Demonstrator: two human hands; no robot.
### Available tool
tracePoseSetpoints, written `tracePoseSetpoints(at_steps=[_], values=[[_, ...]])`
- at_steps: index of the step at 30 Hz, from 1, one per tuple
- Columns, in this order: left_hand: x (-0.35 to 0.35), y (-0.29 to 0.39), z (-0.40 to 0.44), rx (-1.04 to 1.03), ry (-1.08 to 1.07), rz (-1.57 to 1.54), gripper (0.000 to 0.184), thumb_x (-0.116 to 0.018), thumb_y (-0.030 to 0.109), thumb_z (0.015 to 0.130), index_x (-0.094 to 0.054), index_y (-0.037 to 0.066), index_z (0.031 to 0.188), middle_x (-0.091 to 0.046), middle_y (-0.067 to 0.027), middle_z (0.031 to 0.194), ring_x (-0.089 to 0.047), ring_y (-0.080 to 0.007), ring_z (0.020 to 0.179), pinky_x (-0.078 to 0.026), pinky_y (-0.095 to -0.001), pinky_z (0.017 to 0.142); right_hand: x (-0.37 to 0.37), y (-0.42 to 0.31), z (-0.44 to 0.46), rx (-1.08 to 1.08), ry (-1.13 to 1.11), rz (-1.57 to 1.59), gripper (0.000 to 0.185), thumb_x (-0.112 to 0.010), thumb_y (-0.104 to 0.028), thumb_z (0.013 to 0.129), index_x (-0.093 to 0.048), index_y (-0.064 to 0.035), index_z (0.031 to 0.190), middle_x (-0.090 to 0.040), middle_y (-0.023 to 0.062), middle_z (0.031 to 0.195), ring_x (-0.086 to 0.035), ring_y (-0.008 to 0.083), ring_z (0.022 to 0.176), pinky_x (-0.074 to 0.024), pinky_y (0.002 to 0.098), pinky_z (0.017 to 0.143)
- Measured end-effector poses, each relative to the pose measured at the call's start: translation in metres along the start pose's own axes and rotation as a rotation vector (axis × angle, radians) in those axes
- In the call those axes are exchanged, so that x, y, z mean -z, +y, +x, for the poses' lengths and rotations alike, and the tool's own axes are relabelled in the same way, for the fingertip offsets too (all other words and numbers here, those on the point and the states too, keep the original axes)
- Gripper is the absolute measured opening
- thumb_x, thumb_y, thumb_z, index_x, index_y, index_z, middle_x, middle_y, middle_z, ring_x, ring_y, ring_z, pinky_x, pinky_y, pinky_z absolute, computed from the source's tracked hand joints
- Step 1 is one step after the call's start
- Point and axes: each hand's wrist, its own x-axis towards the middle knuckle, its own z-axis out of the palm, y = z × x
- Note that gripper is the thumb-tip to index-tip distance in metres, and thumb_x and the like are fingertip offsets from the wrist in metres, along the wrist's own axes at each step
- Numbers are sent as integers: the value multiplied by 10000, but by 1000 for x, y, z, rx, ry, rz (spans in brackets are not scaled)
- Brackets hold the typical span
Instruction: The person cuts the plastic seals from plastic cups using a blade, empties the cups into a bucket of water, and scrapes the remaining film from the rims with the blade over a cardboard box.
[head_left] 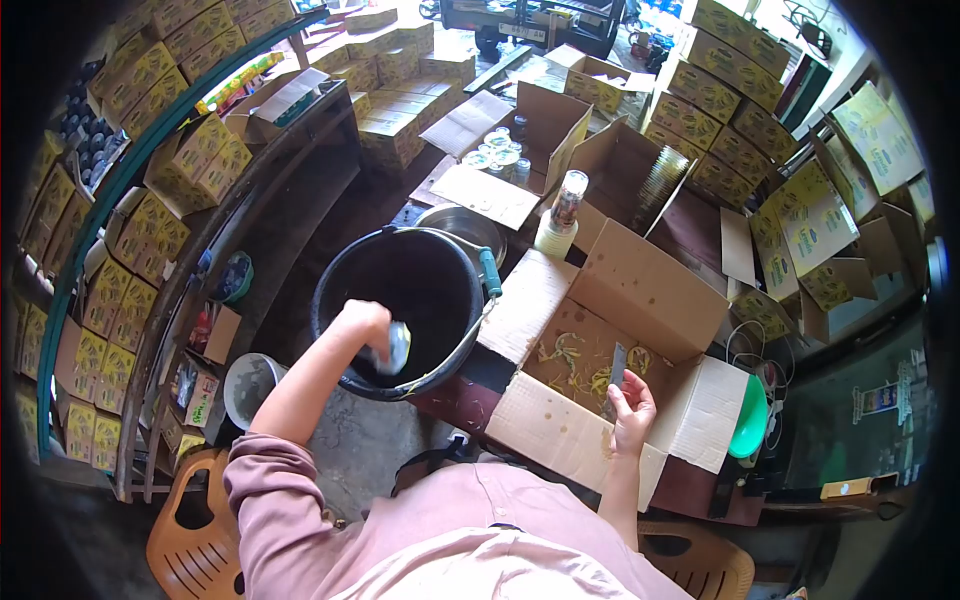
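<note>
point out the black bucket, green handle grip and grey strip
Black bucket [425,265], head view: on its far inner wall
Green handle grip [489,272], head view: on its middle
Grey strip [618,366], head view: its upper part

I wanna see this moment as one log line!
left grip: blurred pale item, at black bucket | right grip: grey strip, over open cardboard box | inside box: yellow scraps

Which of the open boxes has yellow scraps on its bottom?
The cardboard box nearest the right hand: loose yellow scraps lie on its bottom. The farther box with the round containers shows none.
</note>
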Motion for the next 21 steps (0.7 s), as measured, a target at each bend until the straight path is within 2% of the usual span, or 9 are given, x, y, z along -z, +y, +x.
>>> tracePoseSetpoints(at_steps=[1,5,7,8,11,13,15,18,21], values=[[-4,-2,3,-87,-291,-109,515,-749,423,532,-656,88,912,-662,-82,894,-638,-228,826,-506,-328,705,0,2,0,3,-4,6,309,-654,49,718,-602,-19,1015,-592,10,810,-558,73,701,-454,200,680],[-10,0,6,-48,239,-84,540,-747,464,534,-661,93,917,-662,-81,893,-635,-236,834,-499,-336,719,1,1,0,14,6,-1,311,-649,53,721,-598,-17,1019,-586,7,808,-550,69,698,-448,196,681],[-18,-1,21,-104,-201,-32,487,-741,462,561,-681,94,874,-666,-83,887,-638,-218,827,-502,-325,718,1,-1,-1,18,21,17,316,-646,56,722,-594,-17,1025,-583,6,808,-546,70,699,-446,195,683],[-13,1,12,-77,-175,-44,447,-736,462,579,-693,99,838,-670,-81,875,-641,-211,809,-507,-322,705,3,-3,0,-1,21,27,323,-639,59,727,-588,-18,1036,-581,6,809,-545,72,704,-448,196,683],[-11,3,2,21,285,-78,433,-734,438,592,-691,91,846,-675,-57,863,-648,-193,783,-513,-320,685,14,3,2,40,13,0,299,-615,42,759,-577,-13,1051,-602,20,862,-554,77,773,-456,206,730],[-8,0,2,-73,-209,-126,425,-731,436,583,-695,86,823,-675,-66,831,-647,-207,771,-509,-321,686,17,7,0,29,16,5,294,-608,45,765,-570,-1,1054,-608,30,878,-560,83,781,-457,208,750],[-6,-2,0,-77,-171,-131,425,-716,445,603,-698,88,834,-675,-61,827,-648,-194,778,-510,-313,684,18,5,-1,15,17,0,295,-608,44,766,-567,2,1056,-608,31,874,-560,84,780,-457,210,753],[-4,-1,-8,62,260,-107,432,-698,460,629,-699,92,855,-677,-50,823,-648,-178,777,-507,-303,689,21,9,-2,15,16,10,301,-606,49,764,-566,1,1059,-608,36,884,-563,90,788,-458,216,758],[-8,-1,-6,-87,-204,-131,439,-697,471,621,-700,91,840,-677,-52,829,-649,-187,759,-507,-296,682,20,9,-6,5,11,7,307,-607,53,759,-565,2,1059,-607,39,893,-563,94,799,-458,221,763]])
